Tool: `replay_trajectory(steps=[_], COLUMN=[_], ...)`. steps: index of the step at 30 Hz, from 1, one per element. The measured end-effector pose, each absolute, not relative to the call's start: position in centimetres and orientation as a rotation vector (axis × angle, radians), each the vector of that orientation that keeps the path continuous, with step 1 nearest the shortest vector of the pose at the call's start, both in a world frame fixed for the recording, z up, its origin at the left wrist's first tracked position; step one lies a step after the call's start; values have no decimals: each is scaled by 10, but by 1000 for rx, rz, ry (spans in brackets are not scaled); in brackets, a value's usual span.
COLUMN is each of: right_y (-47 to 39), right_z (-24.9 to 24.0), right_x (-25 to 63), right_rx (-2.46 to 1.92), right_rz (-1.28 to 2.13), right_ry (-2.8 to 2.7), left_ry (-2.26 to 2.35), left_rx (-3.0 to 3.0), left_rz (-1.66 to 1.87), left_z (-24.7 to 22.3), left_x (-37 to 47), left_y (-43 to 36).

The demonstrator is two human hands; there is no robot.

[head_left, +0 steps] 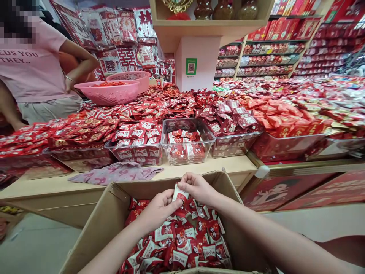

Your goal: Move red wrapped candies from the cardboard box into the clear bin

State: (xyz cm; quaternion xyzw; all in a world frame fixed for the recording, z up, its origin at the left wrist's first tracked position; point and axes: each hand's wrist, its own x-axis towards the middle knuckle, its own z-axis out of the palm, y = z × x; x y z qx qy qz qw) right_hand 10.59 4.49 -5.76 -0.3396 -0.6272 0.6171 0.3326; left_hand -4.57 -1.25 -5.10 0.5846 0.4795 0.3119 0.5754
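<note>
Both of my hands are over an open cardboard box [97, 217] full of small red and white candy packets [181, 239]. My left hand [161, 207] pinches the lower left side of one red and white packet [180, 195]. The top of that same packet is between the fingers of my right hand [196, 186]. Behind the box, on the counter, stands a clear plastic bin [188, 154] partly filled with similar packets.
More clear bins heaped with red packets [137, 140] line the pale counter [173, 173]. A purple cloth [116, 173] lies at its edge. Pink baskets [111, 93] sit behind. A person in a pink shirt [34, 64] stands at the left. A white pillar [196, 53] rises behind.
</note>
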Motion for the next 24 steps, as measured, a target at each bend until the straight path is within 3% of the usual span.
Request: replay_trajectory(steps=[9,16,24], right_y=[42,42,47], right_z=[-44,-44,-40], right_x=[103,111,118], right_rx=[-974,-967,-698], right_rz=[914,859,981], right_ry=[-1859,-1838,-1833], left_ry=[1112,1125,1081], left_rx=[1164,1149,859], left_rz=[1004,809,1020], left_z=[-37,-32,-26], left_x=[-33,-30,-37], left_y=[-9,-6,-2])
